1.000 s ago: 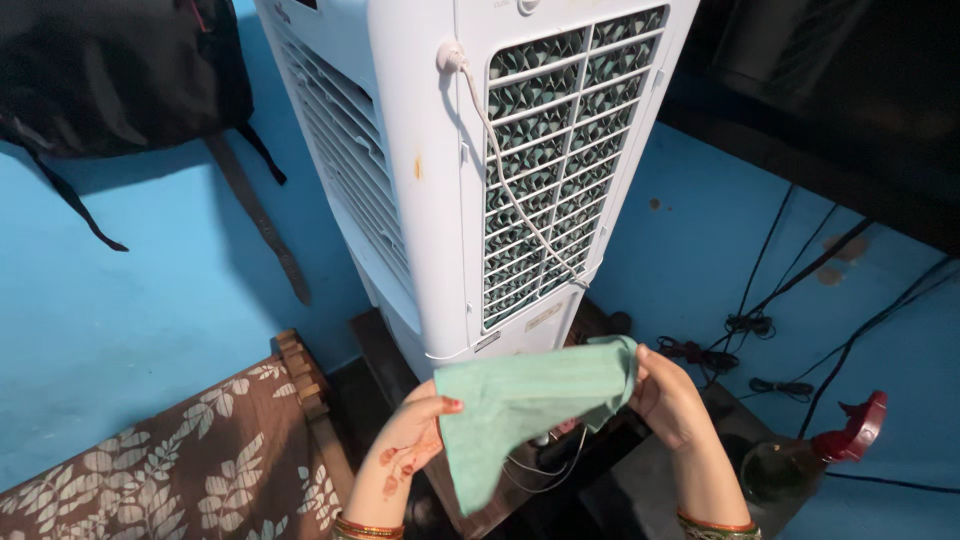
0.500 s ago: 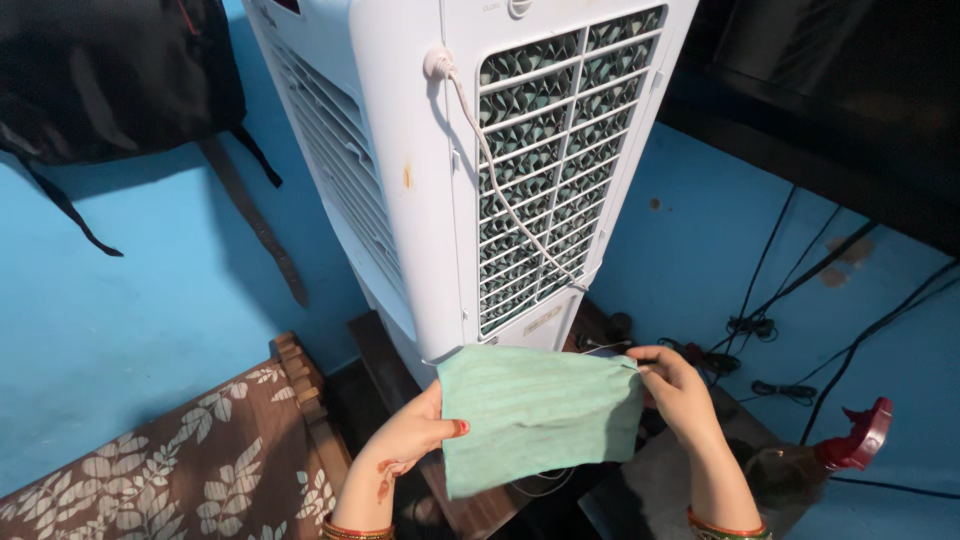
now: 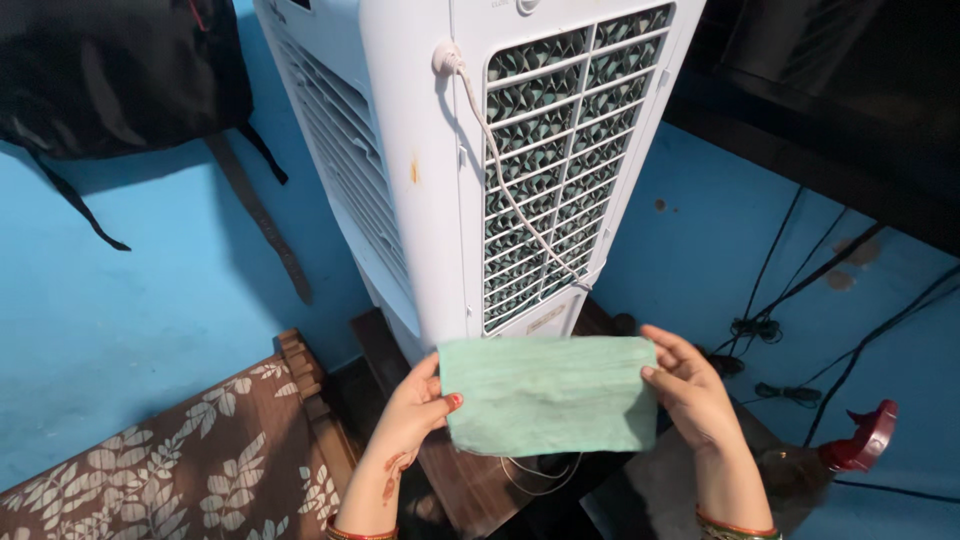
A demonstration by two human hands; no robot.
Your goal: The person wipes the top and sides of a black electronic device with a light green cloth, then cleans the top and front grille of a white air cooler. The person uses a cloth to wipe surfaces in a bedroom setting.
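I hold a pale green cloth [image 3: 548, 393] stretched flat between both hands. My left hand [image 3: 415, 410] pinches its left edge and my right hand [image 3: 688, 393] grips its right edge. The cloth hangs just below the grille of a tall white air cooler [image 3: 470, 160], which stands on a dark wooden stand [image 3: 470, 485]. A white power cord [image 3: 505, 190] runs down the cooler's corner and behind the cloth.
A patterned brown cushioned seat [image 3: 160, 465] lies at lower left. A black bag [image 3: 120, 70] hangs on the blue wall at upper left. Black cables [image 3: 770, 300] trail down the wall at right. A red object [image 3: 860, 440] sits at lower right.
The cloth was folded and drooping from my hands; now it is spread flat and level between them, with my hands drawn farther apart.
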